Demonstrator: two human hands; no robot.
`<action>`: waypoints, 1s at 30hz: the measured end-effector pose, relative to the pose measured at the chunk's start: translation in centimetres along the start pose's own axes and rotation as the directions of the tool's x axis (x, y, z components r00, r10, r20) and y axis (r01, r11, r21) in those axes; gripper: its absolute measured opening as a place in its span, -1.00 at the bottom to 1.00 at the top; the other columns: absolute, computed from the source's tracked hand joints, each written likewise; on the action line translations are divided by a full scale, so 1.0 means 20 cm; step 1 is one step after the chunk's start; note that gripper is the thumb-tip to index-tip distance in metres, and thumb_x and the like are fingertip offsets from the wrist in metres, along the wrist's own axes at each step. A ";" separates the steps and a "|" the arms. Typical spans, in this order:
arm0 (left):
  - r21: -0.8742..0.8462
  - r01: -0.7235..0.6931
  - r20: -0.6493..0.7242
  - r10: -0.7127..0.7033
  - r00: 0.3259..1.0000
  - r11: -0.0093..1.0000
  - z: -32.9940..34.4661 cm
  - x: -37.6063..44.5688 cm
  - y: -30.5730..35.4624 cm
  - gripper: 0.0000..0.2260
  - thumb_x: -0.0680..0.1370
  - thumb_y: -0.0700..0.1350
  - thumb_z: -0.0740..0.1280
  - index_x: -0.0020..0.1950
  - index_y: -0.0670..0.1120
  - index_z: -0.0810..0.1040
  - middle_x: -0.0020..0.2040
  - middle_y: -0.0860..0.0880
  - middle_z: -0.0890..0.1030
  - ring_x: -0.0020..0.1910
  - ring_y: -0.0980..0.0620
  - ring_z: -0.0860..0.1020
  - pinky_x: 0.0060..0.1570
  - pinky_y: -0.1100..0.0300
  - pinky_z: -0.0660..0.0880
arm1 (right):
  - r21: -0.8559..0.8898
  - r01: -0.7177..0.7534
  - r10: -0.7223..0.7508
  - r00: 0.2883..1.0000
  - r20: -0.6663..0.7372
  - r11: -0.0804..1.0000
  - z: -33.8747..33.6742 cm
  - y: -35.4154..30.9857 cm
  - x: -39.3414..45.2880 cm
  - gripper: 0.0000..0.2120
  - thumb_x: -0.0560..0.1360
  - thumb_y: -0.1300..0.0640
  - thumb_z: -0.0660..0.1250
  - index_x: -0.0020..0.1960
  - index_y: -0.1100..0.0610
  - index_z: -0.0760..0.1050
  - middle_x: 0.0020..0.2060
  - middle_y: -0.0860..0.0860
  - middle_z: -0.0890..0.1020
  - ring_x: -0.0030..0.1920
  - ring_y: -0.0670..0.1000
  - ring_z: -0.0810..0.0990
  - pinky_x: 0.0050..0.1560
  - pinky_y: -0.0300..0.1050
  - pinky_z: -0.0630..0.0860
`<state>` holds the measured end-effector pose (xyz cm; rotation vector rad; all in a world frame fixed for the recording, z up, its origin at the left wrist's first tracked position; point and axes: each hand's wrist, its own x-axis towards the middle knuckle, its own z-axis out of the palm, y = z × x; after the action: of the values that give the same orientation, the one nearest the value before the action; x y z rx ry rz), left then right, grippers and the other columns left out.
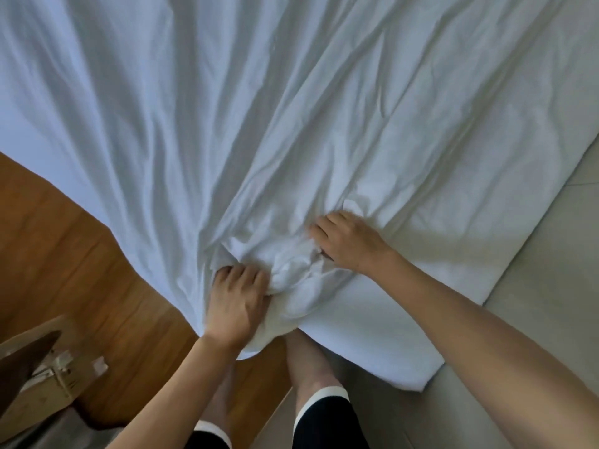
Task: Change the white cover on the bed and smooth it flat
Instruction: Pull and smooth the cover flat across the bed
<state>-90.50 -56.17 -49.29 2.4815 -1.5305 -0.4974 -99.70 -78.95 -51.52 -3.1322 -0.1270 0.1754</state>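
Note:
The white cover (246, 124) lies spread over the bed, full of long creases that fan out from a bunched corner near me. My left hand (235, 303) grips that bunch of white cloth at the bed's near corner, fingers curled into the folds. My right hand (345, 241) sits just to the right of the bunch, fingertips dug into the gathered fabric. The cover's edge hangs over the corner and hides part of my legs.
A wooden floor (64, 254) shows at the left of the bed, pale tiled floor (551, 319) at the right. A cardboard box (48, 377) with a dark flap stands at the lower left. My legs and dark shorts (327, 419) are below the corner.

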 end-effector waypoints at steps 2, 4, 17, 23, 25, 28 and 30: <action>-0.056 -0.078 -0.057 0.075 0.996 0.995 -0.05 0.00 0.04 -0.89 0.40 -0.16 0.22 -0.33 -0.11 0.40 -0.42 -0.07 0.41 -0.43 -0.13 0.41 -0.29 0.07 0.12 | 0.113 -0.008 0.017 0.997 -0.078 0.994 0.00 -0.02 -0.03 -0.97 0.35 0.25 0.25 -0.25 0.16 0.45 -0.39 0.07 0.51 -0.39 0.09 0.49 -0.34 -0.07 0.48; -0.108 -0.169 -0.134 0.154 0.979 0.980 -0.09 -0.04 0.09 -0.88 0.44 -0.20 0.21 -0.31 -0.10 0.36 -0.42 -0.06 0.38 -0.44 -0.10 0.35 -0.31 0.08 0.10 | 0.193 -0.021 0.055 0.983 -0.172 0.981 -0.04 -0.02 -0.09 -0.93 0.32 0.28 0.23 -0.23 0.16 0.37 -0.45 0.07 0.47 -0.45 0.08 0.46 -0.41 -0.11 0.43; -0.019 -0.274 0.479 0.250 0.842 0.962 0.25 -0.56 0.70 -0.77 0.38 -0.10 0.19 -0.28 -0.01 0.66 -0.29 -0.03 0.60 -0.31 -0.02 0.57 -0.33 0.20 0.51 | 0.242 -0.102 0.056 0.980 0.192 0.965 -0.04 -0.19 -0.79 -0.77 0.33 0.25 0.19 -0.02 0.10 0.39 -0.24 0.02 0.55 -0.25 0.04 0.52 -0.25 -0.09 0.56; -0.372 -0.229 0.444 0.389 0.807 0.900 0.19 -0.35 0.65 -0.96 0.41 -0.08 0.38 -0.21 -0.03 0.57 -0.24 0.03 0.58 -0.23 0.02 0.55 -0.28 0.20 0.52 | 0.314 -0.008 -0.067 0.972 0.226 0.949 -0.16 -0.02 -0.65 -0.57 0.24 0.18 0.20 0.08 0.17 0.55 0.05 0.12 0.55 -0.02 0.14 0.53 -0.03 -0.01 0.54; -0.414 -0.247 0.158 0.337 0.928 0.876 0.15 -0.32 0.58 -0.94 0.45 -0.17 0.36 -0.09 -0.08 0.59 -0.08 -0.01 0.61 -0.10 -0.03 0.55 -0.17 0.12 0.54 | 0.311 -0.084 0.066 0.995 0.070 0.947 -0.18 0.01 -0.58 -0.62 0.38 0.11 0.24 0.17 0.19 0.50 0.13 0.18 0.54 0.07 0.18 0.51 0.05 0.02 0.49; -0.195 -0.125 -0.083 0.110 0.990 0.973 0.12 -0.20 0.40 -0.56 0.52 -0.03 0.32 0.37 -0.14 0.44 0.35 -0.25 0.46 0.34 -0.26 0.39 0.30 -0.16 0.33 | 0.222 -0.044 0.045 0.999 0.005 0.974 -0.11 0.02 -0.42 -0.37 0.47 -0.20 0.29 0.39 0.17 0.35 0.29 0.25 0.46 0.27 0.23 0.41 0.31 0.09 0.32; -0.025 0.023 -0.006 -0.023 1.000 0.999 0.14 -0.10 0.26 -0.31 0.49 0.20 0.28 0.51 -0.14 0.21 0.47 -0.31 0.26 0.46 -0.34 0.21 0.37 -0.27 0.15 | 0.094 0.044 -0.056 0.990 0.129 0.995 -0.02 0.07 -0.32 -0.21 0.42 -0.33 0.23 0.47 0.15 0.25 0.36 0.24 0.39 0.36 0.24 0.35 0.40 0.15 0.22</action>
<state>-96.71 -56.79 -49.84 2.4826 -1.4855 -0.5085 -105.94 -80.87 -50.32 -3.0219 -0.1927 0.3756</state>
